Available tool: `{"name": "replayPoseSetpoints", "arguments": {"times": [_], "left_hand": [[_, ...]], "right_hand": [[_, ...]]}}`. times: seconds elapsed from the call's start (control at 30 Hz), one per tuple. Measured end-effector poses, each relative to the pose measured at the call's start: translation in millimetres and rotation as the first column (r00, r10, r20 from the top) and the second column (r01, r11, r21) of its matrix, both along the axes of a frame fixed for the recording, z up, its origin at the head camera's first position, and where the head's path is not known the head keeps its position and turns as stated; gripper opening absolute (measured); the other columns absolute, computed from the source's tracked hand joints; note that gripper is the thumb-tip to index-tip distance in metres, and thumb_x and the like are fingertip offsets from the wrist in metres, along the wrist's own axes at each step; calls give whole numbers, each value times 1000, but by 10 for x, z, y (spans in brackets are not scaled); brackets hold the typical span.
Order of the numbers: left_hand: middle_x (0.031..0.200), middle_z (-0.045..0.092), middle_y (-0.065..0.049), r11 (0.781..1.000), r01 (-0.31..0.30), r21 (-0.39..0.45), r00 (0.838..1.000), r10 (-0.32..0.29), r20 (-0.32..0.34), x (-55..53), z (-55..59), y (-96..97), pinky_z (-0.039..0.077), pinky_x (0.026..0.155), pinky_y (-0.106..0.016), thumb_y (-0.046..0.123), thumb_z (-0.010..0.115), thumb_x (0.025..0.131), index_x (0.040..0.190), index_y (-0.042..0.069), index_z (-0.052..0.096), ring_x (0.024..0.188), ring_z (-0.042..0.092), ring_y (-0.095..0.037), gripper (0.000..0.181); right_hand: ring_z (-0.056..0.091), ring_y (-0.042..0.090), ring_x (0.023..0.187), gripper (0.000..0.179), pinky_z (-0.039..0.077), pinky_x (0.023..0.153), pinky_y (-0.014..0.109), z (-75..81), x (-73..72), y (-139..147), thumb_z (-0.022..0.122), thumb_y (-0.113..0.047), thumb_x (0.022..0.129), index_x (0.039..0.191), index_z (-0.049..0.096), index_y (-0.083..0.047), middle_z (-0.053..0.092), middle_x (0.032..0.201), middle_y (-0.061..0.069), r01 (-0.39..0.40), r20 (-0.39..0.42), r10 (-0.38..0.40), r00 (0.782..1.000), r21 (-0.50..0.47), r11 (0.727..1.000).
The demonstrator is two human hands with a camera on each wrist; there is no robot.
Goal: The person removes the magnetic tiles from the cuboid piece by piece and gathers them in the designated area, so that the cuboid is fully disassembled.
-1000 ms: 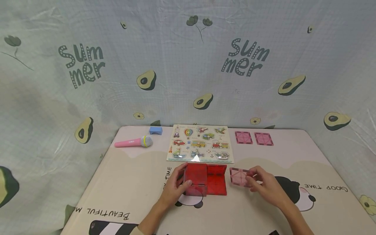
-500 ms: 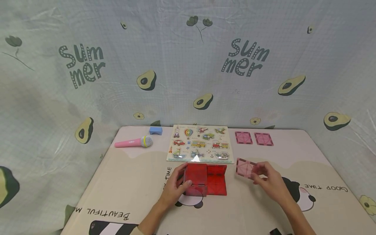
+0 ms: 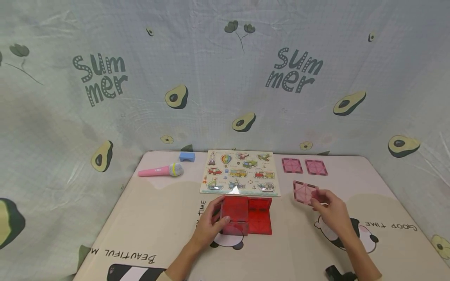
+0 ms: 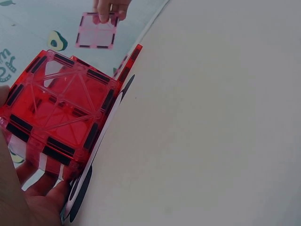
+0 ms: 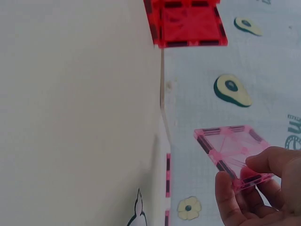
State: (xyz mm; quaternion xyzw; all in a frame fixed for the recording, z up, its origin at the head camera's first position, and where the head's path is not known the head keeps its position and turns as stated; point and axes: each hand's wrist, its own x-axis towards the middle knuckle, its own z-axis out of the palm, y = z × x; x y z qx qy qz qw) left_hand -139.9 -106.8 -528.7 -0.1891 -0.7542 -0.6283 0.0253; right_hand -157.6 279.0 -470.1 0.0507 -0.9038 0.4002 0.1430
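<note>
A box-like structure of red see-through magnetic tiles (image 3: 235,208) stands at the middle of the table, with a lower L-shaped red part (image 3: 259,221) joined on its right. My left hand (image 3: 210,221) grips the box from its left side, thumb on the front and fingers behind. In the left wrist view the red box (image 4: 61,101) fills the palm side. To the right, my right hand (image 3: 330,207) pinches a pink see-through square tile (image 3: 304,193) by one edge, above the table. The right wrist view shows the pink tile (image 5: 235,150) between thumb and fingers.
Two pink square tiles (image 3: 291,165) lie at the back right. A wooden picture puzzle board (image 3: 240,171) lies behind the red box. At the back left are a pink toy microphone (image 3: 160,170) and a blue arch block (image 3: 187,157). A patterned cloth (image 3: 225,78) hangs behind the table.
My right hand has moved right and away from me with the pink tile, farther from the red box. The left hand and the red box have stayed in place.
</note>
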Motion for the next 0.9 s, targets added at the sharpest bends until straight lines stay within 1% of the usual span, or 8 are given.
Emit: {"name": "replayPoseSetpoints", "arguments": {"times": [0.13, 0.3, 0.47, 0.57, 0.6, 0.77, 0.83, 0.9], "left_hand": [[149, 48, -7, 1000, 0, 0, 1000, 0, -7, 0, -3, 0, 53, 105, -34, 19, 61, 96, 153, 11, 35, 133, 52, -32, 63], [150, 48, -7, 1000, 0, 6, 1000, 0, -2, 2, -6, 0, 51, 105, -26, 19, 61, 96, 153, 11, 35, 134, 51, -32, 63], [150, 48, -7, 1000, -4, 1, 1000, 4, -8, 1, -11, 0, 50, 105, -25, 19, 61, 96, 153, 10, 35, 134, 51, -33, 63], [150, 48, -7, 1000, -6, -6, 1000, 6, -16, -2, -15, -1, 51, 105, -26, 19, 61, 96, 153, 10, 35, 134, 51, -33, 64], [150, 48, -7, 1000, -6, -8, 1000, 6, -18, -3, -16, -1, 51, 105, -27, 19, 61, 96, 153, 10, 35, 134, 51, -33, 64], [150, 48, -6, 1000, -3, -8, 1000, 3, -19, -7, -13, -5, 50, 106, -26, 19, 61, 96, 153, 10, 35, 135, 51, -33, 63], [150, 48, -6, 1000, -3, -9, 1000, 3, -16, -7, -11, -4, 50, 106, -26, 20, 61, 96, 153, 10, 35, 135, 51, -32, 63], [150, 48, -6, 1000, -5, -10, 1000, 5, -11, -7, -10, -3, 50, 106, -26, 20, 61, 96, 153, 11, 35, 135, 51, -32, 64]], "right_hand": [[56, -12, 74, 33, 47, 69, -1, -11, -71, 71, 65, -13, 97, 120, 59, 9, 68, 107, 26, 35, -3, -35, 999, -21, 999], [57, -15, 72, 34, 48, 67, 1, -30, -158, 164, 62, -15, 99, 122, 56, 9, 68, 109, 28, 71, -3, -71, 997, -26, 997], [58, -18, 75, 37, 51, 68, 3, -49, -238, 251, 55, -15, 102, 127, 49, 12, 63, 116, 30, 89, 42, -85, 995, -104, 991], [57, -18, 76, 41, 54, 69, 6, -51, -288, 296, 55, -15, 102, 130, 46, 14, 60, 118, 30, 127, 68, -117, 991, -169, 977], [58, -18, 75, 41, 55, 69, 8, -51, -306, 312, 56, -15, 102, 130, 46, 13, 62, 114, 24, 146, 78, -133, 988, -188, 971], [55, -17, 73, 42, 54, 68, 6, -48, -403, 383, 58, -13, 99, 133, 46, 11, 62, 115, 21, 251, 119, -230, 966, -218, 943], [52, -18, 74, 43, 50, 67, 2, -46, -440, 407, 57, -13, 100, 135, 46, 9, 59, 122, 26, 292, 144, -265, 953, -214, 932], [49, -16, 75, 44, 47, 66, -1, -39, -478, 432, 57, -16, 100, 135, 47, 8, 59, 122, 25, 334, 160, -306, 938, -196, 922]]}}
